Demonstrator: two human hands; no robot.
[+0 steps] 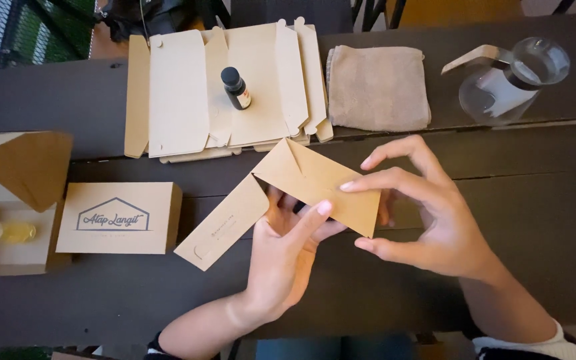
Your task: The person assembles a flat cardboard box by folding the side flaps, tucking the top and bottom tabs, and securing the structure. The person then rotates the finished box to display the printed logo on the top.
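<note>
Dark wooden planks make up the table [535, 220], seen from above. Nearest the person, the left hand [285, 257] comes up from below and pinches a partly folded kraft cardboard box [301, 183], thumb on its upper face and fingers underneath. The right hand [428, 227] grips the box's right end, index finger laid along the top panel and thumb at the lower corner. The box is held just above the table's middle; its long axis runs from lower left to upper right end, with a loose flap [225, 223] hanging down-left toward the table.

Left of the hands lies a closed printed box [118, 218] with a house outline on its lid. At the far left edge stands an open box [18, 220], lid raised, with a small bottle of yellow liquid [1, 232] lying inside.

Farther back, a stack of flat unfolded box blanks [181, 100] carries a dark dropper bottle [236, 88] standing upright on it. Beside the stack to the right lies a folded grey-brown cloth [378, 87], and at the far right a clear glass carafe [515, 77] holds a paper filter.
</note>
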